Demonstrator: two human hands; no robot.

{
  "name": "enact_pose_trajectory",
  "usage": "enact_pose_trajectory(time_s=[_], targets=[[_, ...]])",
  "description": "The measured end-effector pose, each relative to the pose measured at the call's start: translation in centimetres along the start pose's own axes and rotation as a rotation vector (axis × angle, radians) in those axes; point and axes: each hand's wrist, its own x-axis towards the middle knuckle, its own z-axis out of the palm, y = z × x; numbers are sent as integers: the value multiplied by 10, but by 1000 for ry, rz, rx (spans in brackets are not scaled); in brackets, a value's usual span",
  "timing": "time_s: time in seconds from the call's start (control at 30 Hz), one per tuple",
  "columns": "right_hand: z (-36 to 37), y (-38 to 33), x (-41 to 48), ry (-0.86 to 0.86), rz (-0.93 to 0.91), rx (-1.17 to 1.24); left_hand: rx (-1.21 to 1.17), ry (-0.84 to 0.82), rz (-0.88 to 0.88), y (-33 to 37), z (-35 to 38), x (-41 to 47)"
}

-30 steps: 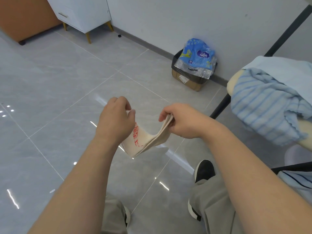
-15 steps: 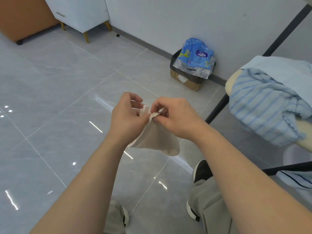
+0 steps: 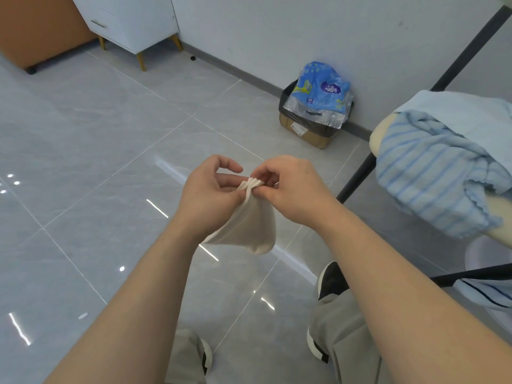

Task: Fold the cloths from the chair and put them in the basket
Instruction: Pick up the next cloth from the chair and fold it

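At the far left we see a brown cabinet [image 3: 36, 29] and beside it a white drawer unit [image 3: 130, 20] on slim legs, both standing on the glossy grey tiled floor [image 3: 83, 151].

Nearer the middle, we find the left hand [image 3: 207, 195] with its fingers curled. Its thumb and fingertips grip the left side of a small cream cloth [image 3: 246, 231] at its gathered top edge. The cloth hangs down from there as a folded pouch in the air above the floor, its lower corner draping free between the two forearms. The right hand [image 3: 296, 189] meets the left one at that same bunched edge and pinches it between thumb and forefinger, with the other fingers bent.

Against the wall behind the hands sits a cardboard box [image 3: 304, 133] with a black liner, and a blue plastic pack [image 3: 322, 88] rests on top of it.

To the right is the chair [image 3: 378, 137] with its pale seat and dark frame. A blue striped cloth [image 3: 432, 181] lies heaped over the seat, with a plain pale blue cloth [image 3: 468, 109] lying behind it. We cannot make out a basket with any certainty.
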Motion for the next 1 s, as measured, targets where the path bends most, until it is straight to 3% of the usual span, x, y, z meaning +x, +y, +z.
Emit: enact_pose_trajectory(time_s=[0.3,0.63,1.0], targets=[[-3,-2,-1,-21,0,2,-165,45,-102,-5,0,4],[-4,-3,-2,-74,-27,9,-104,160,-66,-10,6,7],[3,2,-3,-25,-36,-26,-177,31,-81,-9,-1,9]])
